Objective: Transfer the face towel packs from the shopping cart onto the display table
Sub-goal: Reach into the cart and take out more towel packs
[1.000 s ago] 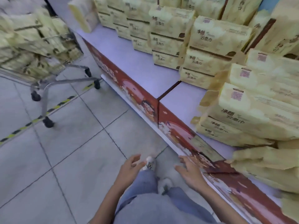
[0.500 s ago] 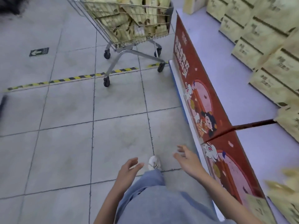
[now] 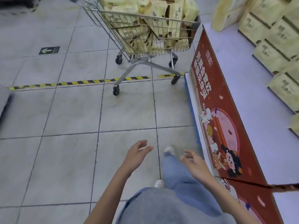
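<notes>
Fingers of the left hand [image 3: 137, 155] are spread loose and hold nothing; the right hand [image 3: 195, 164] likewise, palms free, likely for the next pickup; both hang low at six o'clock over the floor [image 3: 68, 113]; the packs [image 3: 150, 21] sit heaped in the cart [image 3: 161, 50] at twelve o'clock (well apart from the hands); the table [image 3: 252, 101] runs along three o'clock, stacked toward its back.

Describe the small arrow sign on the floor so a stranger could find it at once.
Start at the shopping cart full of towel packs, standing over the yellow-and-black striped tape. Look left of the cart, on the far side of that tape. The arrow sign is a small dark rectangle stuck flat on a grey tile, the only marking there with a pale arrow.
</notes>
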{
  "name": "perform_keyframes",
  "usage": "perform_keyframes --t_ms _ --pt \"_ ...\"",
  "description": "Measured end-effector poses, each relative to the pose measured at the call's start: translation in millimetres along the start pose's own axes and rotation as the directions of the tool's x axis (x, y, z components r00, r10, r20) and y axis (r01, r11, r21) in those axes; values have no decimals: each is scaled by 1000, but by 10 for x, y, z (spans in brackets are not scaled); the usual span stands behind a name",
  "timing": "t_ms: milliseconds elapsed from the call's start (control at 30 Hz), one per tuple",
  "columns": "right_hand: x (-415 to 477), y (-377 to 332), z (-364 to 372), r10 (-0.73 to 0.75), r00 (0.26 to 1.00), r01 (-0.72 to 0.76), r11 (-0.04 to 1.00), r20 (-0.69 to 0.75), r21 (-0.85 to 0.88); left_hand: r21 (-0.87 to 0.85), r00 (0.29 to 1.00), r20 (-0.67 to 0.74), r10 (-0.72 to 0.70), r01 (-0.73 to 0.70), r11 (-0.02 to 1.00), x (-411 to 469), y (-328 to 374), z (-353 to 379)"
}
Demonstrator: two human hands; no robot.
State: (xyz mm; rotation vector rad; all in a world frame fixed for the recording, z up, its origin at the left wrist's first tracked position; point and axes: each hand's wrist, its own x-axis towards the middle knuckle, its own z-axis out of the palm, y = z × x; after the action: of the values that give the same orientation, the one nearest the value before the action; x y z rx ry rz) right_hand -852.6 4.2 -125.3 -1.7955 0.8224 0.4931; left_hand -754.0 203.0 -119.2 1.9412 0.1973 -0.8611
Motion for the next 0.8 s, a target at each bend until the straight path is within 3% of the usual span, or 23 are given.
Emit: perform_keyframes --t_ms 267,567,800 --pt "1268 -980 -299 -27 999 28 999 24 -28 -83 997 -62 -44 39 996 1108 894 -364" --pt "2563 -2589 -524 -181 978 194 974 105 -121 -284 970 -188 -153 95 954 1903 1601 -880" --pt "3548 -3533 -601 -211 973 217 974 96 -62 -275 974 -182 -137 84 958 3016 2244 -1268"
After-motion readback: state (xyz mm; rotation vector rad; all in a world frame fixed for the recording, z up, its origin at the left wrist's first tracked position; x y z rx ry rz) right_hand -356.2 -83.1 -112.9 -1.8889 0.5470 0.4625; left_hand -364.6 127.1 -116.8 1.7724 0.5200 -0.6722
